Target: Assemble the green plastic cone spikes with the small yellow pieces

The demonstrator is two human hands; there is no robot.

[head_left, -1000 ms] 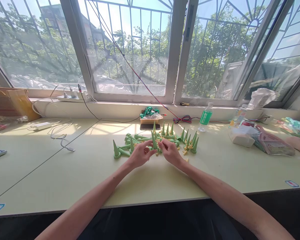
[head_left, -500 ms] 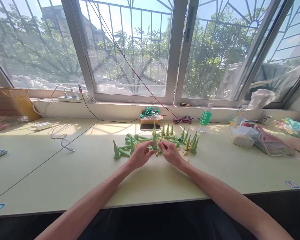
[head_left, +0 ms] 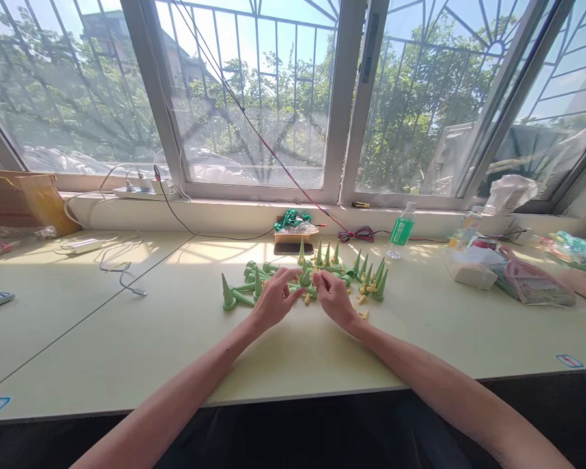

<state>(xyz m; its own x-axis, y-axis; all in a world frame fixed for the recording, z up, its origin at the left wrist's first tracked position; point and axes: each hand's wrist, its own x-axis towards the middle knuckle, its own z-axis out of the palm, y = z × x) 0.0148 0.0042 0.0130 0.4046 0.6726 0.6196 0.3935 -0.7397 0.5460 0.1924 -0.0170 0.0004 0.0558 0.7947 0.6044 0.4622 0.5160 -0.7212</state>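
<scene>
I cannot tell if the left hand (head_left: 275, 296), curled beside a pointed green plastic cone (head_left: 305, 278), grips it; the right hand (head_left: 334, 298), fingertips bunched, hides anything held. Beyond both, a small brown cardboard box (head_left: 295, 238) holds tangled green material (head_left: 292, 219).

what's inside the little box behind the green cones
In the small box, tangled green material and what looks like clear plastic show above the front wall. Whatever lies beneath them is covered, so I can't tell.
</scene>
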